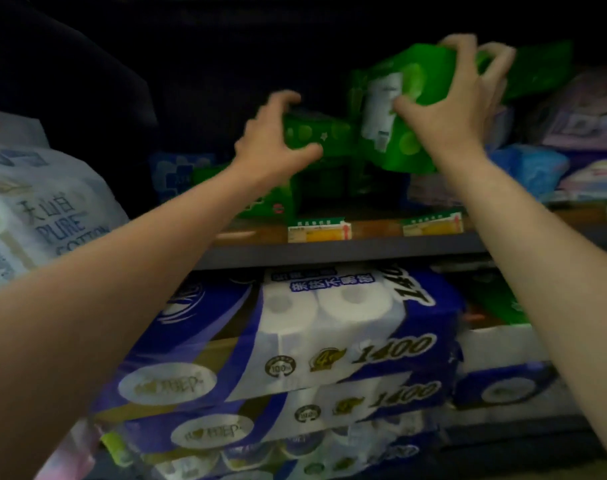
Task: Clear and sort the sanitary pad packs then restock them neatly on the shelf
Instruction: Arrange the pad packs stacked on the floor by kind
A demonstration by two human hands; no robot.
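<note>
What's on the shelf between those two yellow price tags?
In the head view, only bare wooden shelf edge lies between the left price tag and the right price tag; dark green packs stand behind it.

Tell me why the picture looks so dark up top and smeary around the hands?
In the head view, the upper shelf recess is barely lit, so it goes nearly black; the left hand and the green pack it grips are smeared by motion blur; the right hand and its green pack are slightly sharper; the toilet paper packs below are brighter; the wide lens bends the shelf edge.
</note>
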